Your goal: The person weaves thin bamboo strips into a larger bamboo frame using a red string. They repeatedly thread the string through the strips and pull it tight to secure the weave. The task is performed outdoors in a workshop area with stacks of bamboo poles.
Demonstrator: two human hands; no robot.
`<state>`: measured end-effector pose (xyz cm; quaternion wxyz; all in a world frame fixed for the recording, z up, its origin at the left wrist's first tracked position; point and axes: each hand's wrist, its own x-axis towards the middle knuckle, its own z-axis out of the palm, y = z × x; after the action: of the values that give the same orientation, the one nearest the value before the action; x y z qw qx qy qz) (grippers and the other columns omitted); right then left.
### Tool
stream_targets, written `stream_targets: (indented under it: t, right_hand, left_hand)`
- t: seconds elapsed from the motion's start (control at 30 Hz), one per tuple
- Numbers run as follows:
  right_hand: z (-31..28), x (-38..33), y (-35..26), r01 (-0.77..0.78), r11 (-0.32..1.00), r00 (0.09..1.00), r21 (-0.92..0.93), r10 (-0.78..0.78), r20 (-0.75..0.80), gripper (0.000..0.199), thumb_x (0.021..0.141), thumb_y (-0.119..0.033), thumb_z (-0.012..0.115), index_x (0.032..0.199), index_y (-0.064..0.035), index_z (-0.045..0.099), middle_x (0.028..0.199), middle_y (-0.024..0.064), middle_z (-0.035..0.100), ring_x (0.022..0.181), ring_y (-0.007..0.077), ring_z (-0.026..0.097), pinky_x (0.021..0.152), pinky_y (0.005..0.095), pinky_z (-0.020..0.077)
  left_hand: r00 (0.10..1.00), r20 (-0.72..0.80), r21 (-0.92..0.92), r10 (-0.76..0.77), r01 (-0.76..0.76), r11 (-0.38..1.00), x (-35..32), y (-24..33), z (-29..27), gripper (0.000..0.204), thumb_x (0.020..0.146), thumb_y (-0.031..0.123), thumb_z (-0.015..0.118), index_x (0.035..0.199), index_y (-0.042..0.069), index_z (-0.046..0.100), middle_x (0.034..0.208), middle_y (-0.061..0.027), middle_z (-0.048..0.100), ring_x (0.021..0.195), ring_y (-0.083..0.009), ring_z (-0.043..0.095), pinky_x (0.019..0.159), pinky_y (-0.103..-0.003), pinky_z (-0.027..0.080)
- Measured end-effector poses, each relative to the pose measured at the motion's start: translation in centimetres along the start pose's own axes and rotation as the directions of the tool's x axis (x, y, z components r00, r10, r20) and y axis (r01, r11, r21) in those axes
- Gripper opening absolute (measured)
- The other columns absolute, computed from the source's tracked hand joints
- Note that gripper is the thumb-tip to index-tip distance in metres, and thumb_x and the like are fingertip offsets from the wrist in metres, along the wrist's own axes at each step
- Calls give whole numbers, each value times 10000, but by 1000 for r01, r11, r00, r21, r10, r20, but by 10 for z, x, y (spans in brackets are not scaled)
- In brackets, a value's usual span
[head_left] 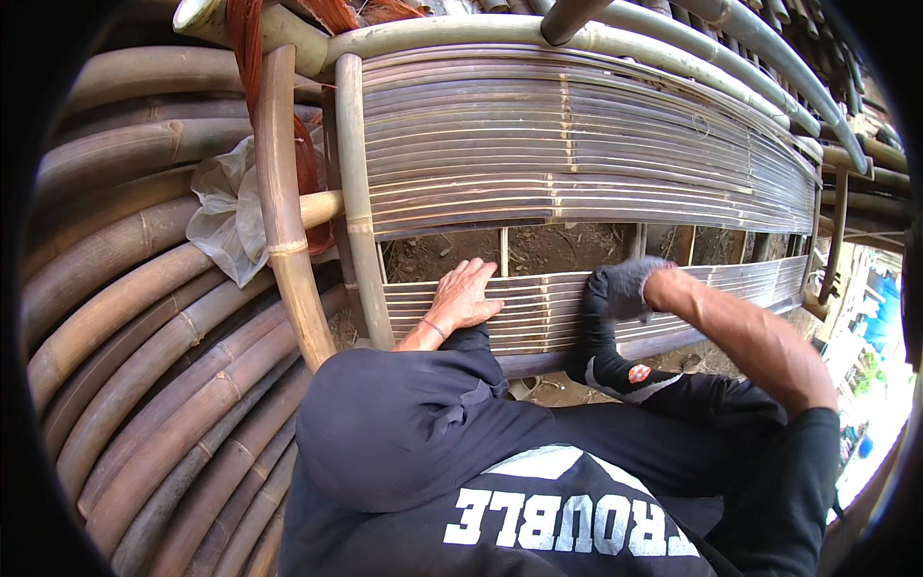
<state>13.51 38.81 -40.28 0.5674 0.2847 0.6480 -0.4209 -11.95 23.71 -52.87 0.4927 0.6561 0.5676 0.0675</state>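
My bare left hand [465,297] lies on the near band of thin bamboo slats [545,299], its fingers stretched apart toward the gap. My right hand [635,287], in a grey knit glove, is closed in a fist above the same band; what it holds, if anything, is hidden. Beside that fist my foot, in black footwear [598,332], rests on the slats. A wider band of bamboo slats [461,135] fills the far part of the bamboo bench frame [357,192]. Between the two bands runs an open gap, showing short crosspieces [504,252] and soil below.
Thick bamboo poles [144,260] are stacked along the left. A clear plastic bag [229,212] hangs by the frame's left post [281,192], with reddish-brown fibre strands [245,48] above. More poles [808,77] lie beyond the far rail.
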Motion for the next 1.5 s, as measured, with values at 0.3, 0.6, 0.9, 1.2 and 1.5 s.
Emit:
stream_targets:
  t: [0.3, 0.6, 0.9, 1.2, 1.5]
  right_hand:
    - [-28, 59, -72, 712, 48, 702, 701, -93, -706, 339, 887, -312, 689, 1077, -36, 740, 818, 60, 673, 809, 183, 686, 690, 293, 543]
    - [23, 93, -93, 8, 925, 742, 381, 250, -623, 399, 931, -324, 506, 890, -16, 757, 958, 220, 723, 904, 394, 708, 832, 472, 562]
    - [84, 95, -126, 62, 888, 714, 455, 279, -642, 414, 953, -360, 489, 844, -44, 734, 860, 221, 707, 799, 402, 697, 730, 513, 548]
    - [69, 105, -140, 187, 881, 757, 435, 152, -635, 400, 930, -282, 447, 859, -14, 736, 906, 226, 717, 780, 426, 700, 726, 504, 566]
    - [76, 83, -94, 132, 920, 810, 369, 114, -575, 448, 946, -357, 443, 838, -26, 725, 896, 236, 709, 842, 429, 689, 807, 506, 543]
  left_hand:
    - [989, 145, 115, -26, 9, 993, 3, 10, -15, 427, 749, 352, 731, 1019, 34, 641, 1054, -171, 674, 1050, -370, 634, 885, -468, 500]
    - [980, 196, 157, -33, 2, 988, 11, 15, -17, 416, 754, 339, 729, 971, -6, 644, 954, -226, 711, 940, -399, 684, 817, -491, 535]
    - [986, 145, 135, 86, -106, 985, 15, -1, -7, 385, 797, 333, 710, 950, -9, 621, 897, -222, 706, 877, -405, 690, 750, -509, 531]
    - [969, 248, 184, 18, -66, 981, 17, -7, 3, 296, 826, 247, 661, 1005, 24, 584, 935, -187, 704, 953, -378, 672, 813, -524, 449]
    - [966, 259, -146, -10, 49, 988, 22, -14, -12, 547, 906, 502, 621, 1142, 8, 628, 1007, -236, 697, 954, -428, 655, 872, -478, 485]
